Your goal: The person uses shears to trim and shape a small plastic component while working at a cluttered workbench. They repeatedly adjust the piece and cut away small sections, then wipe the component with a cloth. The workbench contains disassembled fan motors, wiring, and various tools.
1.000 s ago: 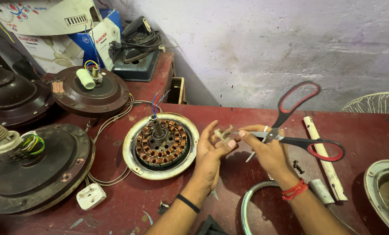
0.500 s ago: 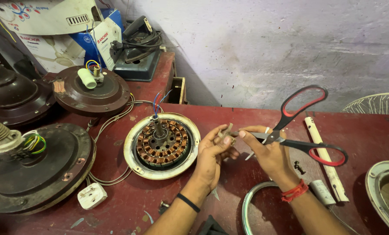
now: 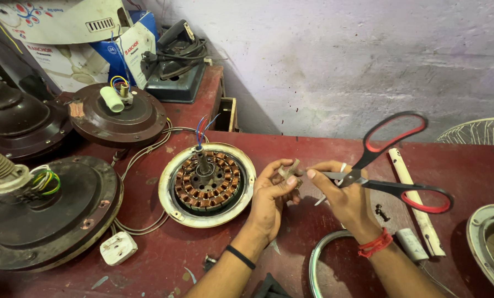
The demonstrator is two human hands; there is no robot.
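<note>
While left hand (image 3: 271, 196) pinches, right hand (image 3: 343, 196) grips scissors (image 3: 393, 165).

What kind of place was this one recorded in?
Probably a small fan-repair workshop: an opened fan motor with copper windings, several dark motor housings with loose wires, and an old iron crowd a worn red bench.

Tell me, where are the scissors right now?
The scissors are in the right hand, right of the open fan motor, above the red table.
</note>
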